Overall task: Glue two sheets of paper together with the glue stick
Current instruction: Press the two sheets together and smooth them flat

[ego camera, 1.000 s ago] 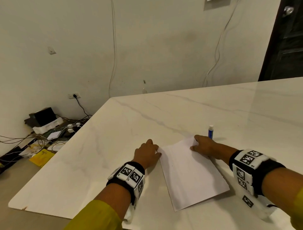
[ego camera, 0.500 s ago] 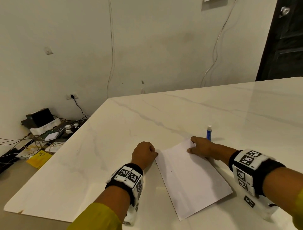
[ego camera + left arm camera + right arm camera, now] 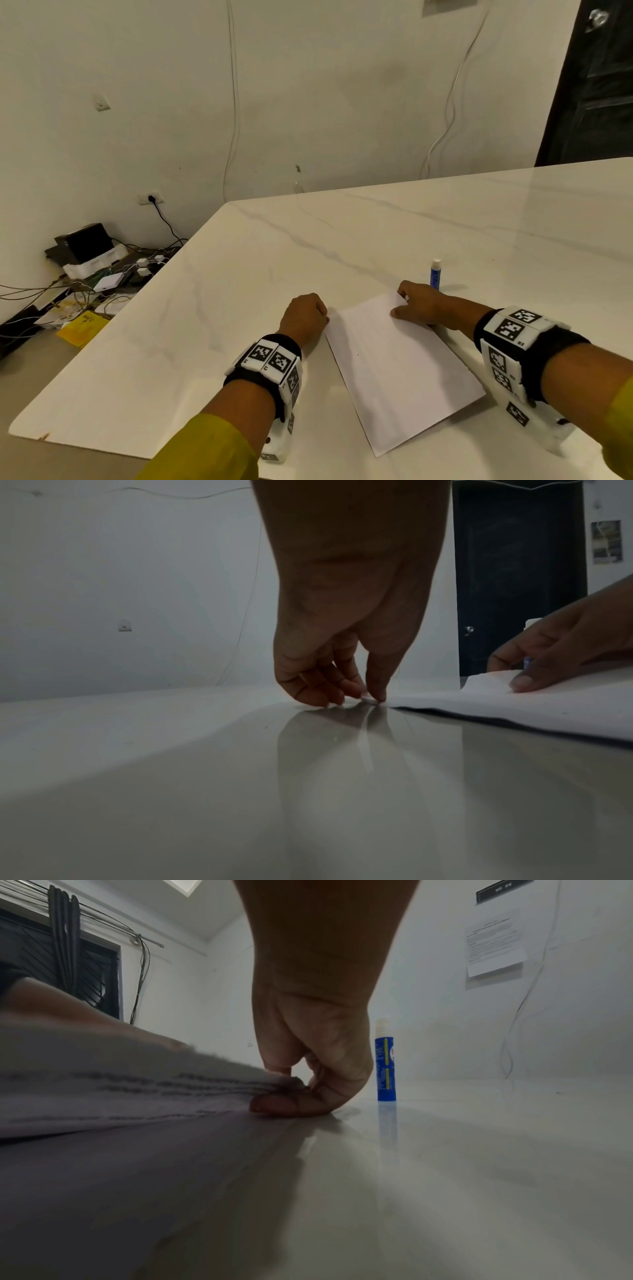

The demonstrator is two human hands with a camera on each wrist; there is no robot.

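White paper sheets [image 3: 400,370] lie stacked on the marble table [image 3: 239,308], in front of me. My left hand [image 3: 323,317] is curled at the stack's far left corner, and thumb and forefinger pinch that corner [image 3: 368,699] low on the table. My right hand [image 3: 399,305] pinches the far right corner of the top sheet [image 3: 120,1074] and lifts it off the lower sheet [image 3: 137,1164]; the thumb lies under the raised corner. A blue glue stick [image 3: 435,272] with a white cap stands upright just behind my right hand [image 3: 287,1088], untouched.
The table's left edge [image 3: 113,329] drops to a floor strewn with cables, boxes and a yellow packet [image 3: 84,325]. A wall runs behind the table, with a dark door [image 3: 596,85] at the far right.
My left hand's fingers have curled in onto the paper's corner. My right hand has slid slightly along the far edge and raised the top sheet's corner. The glue stick has not moved.
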